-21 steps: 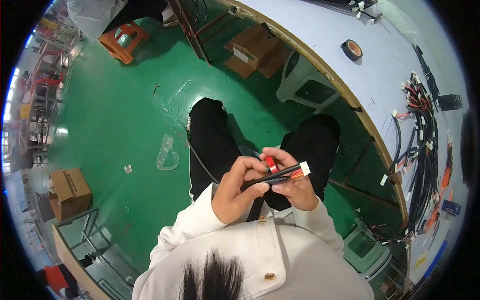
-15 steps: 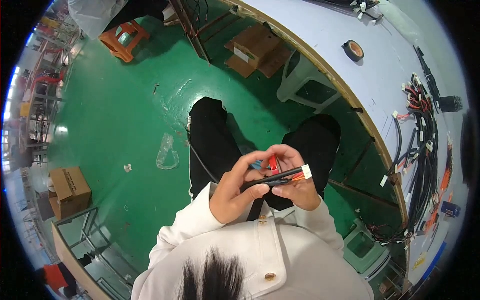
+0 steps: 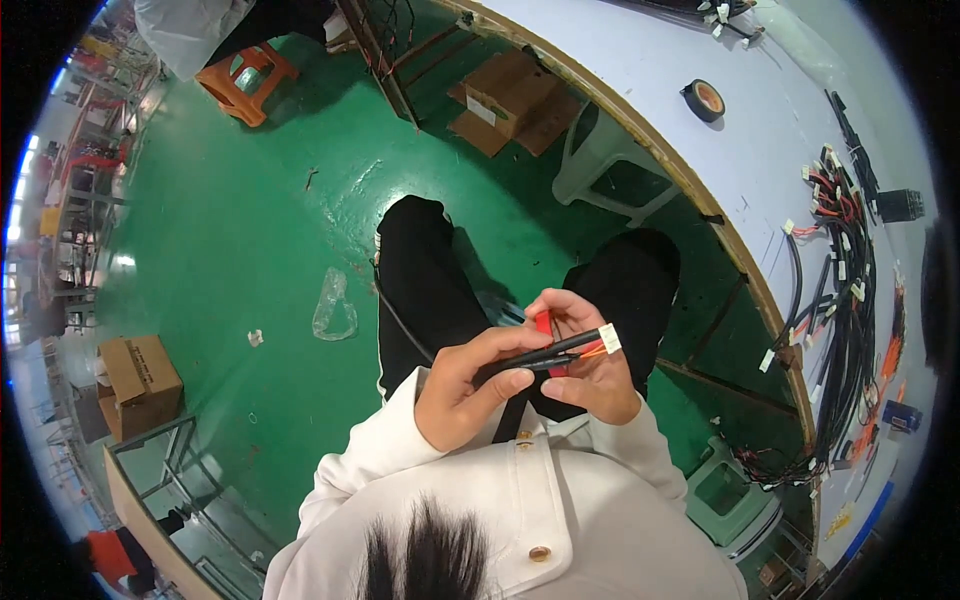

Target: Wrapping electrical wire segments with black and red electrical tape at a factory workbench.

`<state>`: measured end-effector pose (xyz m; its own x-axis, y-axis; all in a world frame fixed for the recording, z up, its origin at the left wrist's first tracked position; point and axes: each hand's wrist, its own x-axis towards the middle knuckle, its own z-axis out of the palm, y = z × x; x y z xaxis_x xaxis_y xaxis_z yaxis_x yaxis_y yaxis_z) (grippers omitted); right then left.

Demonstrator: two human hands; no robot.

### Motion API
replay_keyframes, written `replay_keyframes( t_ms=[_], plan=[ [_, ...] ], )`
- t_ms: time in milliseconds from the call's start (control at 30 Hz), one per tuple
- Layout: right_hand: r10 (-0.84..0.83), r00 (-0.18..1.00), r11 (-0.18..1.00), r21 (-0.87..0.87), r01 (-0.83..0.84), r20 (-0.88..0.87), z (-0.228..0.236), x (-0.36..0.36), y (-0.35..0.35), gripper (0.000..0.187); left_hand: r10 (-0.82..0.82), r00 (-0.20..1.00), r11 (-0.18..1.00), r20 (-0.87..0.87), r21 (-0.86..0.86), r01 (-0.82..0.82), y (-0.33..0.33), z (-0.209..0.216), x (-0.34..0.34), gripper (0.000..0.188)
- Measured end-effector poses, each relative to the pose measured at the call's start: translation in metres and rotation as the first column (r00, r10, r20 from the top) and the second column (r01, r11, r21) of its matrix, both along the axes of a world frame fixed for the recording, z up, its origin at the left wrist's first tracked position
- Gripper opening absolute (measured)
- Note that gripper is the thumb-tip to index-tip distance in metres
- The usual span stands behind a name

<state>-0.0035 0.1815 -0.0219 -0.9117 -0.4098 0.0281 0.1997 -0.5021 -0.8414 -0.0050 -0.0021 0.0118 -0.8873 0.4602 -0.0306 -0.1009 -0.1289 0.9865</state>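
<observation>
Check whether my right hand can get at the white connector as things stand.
Probably yes: the white connector sticks out uncovered, close by the right hand, though that hand seems occupied with the red item.

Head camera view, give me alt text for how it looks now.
A person's left hand holds black cables ending in a white connector; the right hand holds a red object partly hidden by them. At right, a white table carries more cables and a tape roll, over a green floor.
</observation>
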Motion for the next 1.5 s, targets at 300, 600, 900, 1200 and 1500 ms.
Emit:
replay_keyframes(
  t_ms=[300,600,900,1200,1500],
  plan=[
    [-0.031,0.963,0.993,0.115,0.000,0.269,0.017,0.021,-0.002,0.068,0.228,0.868,0.906,-0.440,-0.229,-0.355,0.012,-0.002,-0.002,0.040],
    [-0.109,0.935,0.994,0.064,0.093,0.338,0.034,0.028,-0.002,0.057,0.047,0.810,0.791,-0.585,-0.474,-0.388,0.012,0.003,-0.002,0.043],
    [-0.419,0.873,0.753,0.443,0.487,-0.248,0.038,0.022,-0.016,0.054,0.094,0.835,0.805,-0.542,-0.452,-0.383,0.010,-0.001,-0.003,0.027],
    [0.261,0.418,0.269,0.481,0.834,-0.870,0.038,-0.007,0.008,0.023,0.058,0.791,0.804,-0.609,-0.441,-0.399,0.005,0.005,-0.003,0.024],
    [0.178,0.580,0.451,0.589,0.670,-0.795,0.035,-0.021,0.006,0.015,-0.071,0.726,0.780,-0.684,-0.492,-0.387,-0.003,0.006,-0.002,0.025]
  ],
)
